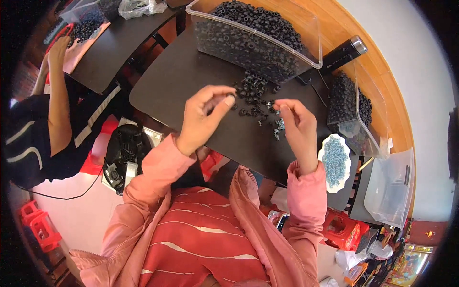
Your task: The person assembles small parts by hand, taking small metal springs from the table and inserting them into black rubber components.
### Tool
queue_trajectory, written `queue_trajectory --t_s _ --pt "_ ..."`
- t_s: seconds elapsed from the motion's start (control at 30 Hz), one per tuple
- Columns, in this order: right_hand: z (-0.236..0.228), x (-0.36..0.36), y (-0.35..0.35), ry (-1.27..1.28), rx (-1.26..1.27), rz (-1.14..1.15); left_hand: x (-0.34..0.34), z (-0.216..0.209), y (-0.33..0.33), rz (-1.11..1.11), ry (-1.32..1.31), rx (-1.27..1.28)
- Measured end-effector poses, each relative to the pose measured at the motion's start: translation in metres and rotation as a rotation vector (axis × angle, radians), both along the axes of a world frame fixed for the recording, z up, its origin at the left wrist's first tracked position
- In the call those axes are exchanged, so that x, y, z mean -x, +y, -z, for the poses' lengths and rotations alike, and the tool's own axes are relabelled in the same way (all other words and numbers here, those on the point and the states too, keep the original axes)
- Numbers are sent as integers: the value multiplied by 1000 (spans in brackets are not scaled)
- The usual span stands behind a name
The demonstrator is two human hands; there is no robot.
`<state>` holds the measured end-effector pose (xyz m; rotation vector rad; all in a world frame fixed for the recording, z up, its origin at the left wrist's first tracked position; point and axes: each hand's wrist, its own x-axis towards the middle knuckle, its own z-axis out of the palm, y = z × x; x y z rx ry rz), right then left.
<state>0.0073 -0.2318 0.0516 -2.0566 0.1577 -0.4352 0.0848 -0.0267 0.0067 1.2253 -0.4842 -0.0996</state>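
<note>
On the dark tabletop [191, 81] — loose black rubber rings [253, 88], small, matte, holed, spilled beside a clear bin [258, 36] for easy reach. Left hand [203, 119] raised, thumb and forefinger pinched together; whether a ring sits between them cannot be told. Right hand [299, 129] hovers over the scatter, fingertips gathered — contents unclear. White dish of blue pieces [334, 162] just right.

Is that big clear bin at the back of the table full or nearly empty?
Nearly full: the clear bin holds small black rings heaped almost to its rim.
</note>
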Motion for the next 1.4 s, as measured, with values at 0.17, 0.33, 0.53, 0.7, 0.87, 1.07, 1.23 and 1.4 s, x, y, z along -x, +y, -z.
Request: queue_trajectory --t_s 0.17,0.33,0.53,0.7,0.87,1.07,1.23,1.4 --pt "-9 43 33 8 -57 50 45 -13 14 464 442 203" --pt "-4 68 56 -66 -162 54 64 -18 15 598 503 267" --pt "5 78 65 -94 -178 23 68 -10 23 616 441 264" --pt "9 83 59 -66 -192 53 75 -8 24 598 453 253" --pt "7 82 62 -112 -127 -9 79 -13 24 604 645 159" --pt "13 73 56 -150 -3 -12 80 4 24 703 993 438" --pt "22 53 34 -120 654 176 82 3 25 651 857 282" --pt "27 36 32 -105 690 174 83 -14 24 562 729 103"
